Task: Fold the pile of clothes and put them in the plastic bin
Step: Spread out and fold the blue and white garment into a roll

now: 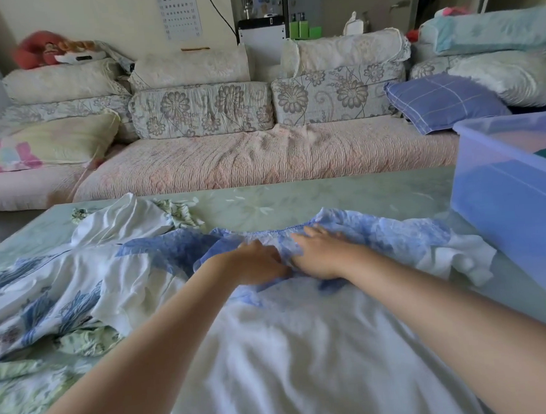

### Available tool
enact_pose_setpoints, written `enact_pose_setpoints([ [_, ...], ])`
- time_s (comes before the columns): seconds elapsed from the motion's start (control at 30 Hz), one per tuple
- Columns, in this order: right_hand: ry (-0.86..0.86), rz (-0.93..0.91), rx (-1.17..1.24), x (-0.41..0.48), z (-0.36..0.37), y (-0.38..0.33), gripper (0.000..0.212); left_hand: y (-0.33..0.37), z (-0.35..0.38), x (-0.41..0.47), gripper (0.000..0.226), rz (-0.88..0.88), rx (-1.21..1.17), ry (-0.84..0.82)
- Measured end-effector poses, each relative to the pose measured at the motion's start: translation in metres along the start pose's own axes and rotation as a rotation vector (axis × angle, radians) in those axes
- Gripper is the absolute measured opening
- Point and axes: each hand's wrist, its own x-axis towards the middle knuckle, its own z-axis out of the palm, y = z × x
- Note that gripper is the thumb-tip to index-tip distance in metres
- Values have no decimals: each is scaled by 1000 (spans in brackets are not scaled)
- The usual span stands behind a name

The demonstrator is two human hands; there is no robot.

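A white garment with a light-blue lace top lies spread on the table in front of me. My left hand rests on the blue lace near its middle, fingers bent onto the cloth. My right hand lies flat with straight fingers on the lace by the elastic neckline. To the left lies a heap of other clothes, white with blue flower prints, and a plain white piece behind it. The translucent blue plastic bin stands at the right with something dark green inside.
The table carries a pale green floral cloth. Behind it runs a sofa with a pink quilted cover and several cushions. Green-patterned fabric lies at the near left edge.
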Motion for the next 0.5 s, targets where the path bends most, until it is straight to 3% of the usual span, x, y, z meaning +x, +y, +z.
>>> enact_pose_setpoints([
  [0.03,-96,-16,80,-5,3,-4,94,2,2,-6,76,-26,-107,-97],
  [0.1,-190,-35,74,-17,16,-7,89,-3,14,-15,93,-41,-249,-187],
  [0.2,-67,-14,-52,-33,34,-5,78,-8,43,-34,107,-61,-180,-160],
  [0.4,81,23,-173,-58,35,-15,72,2,61,-56,102,-91,-168,196],
  [0.5,151,-2,-79,-78,33,-15,71,10,59,-69,73,53,-98,521],
])
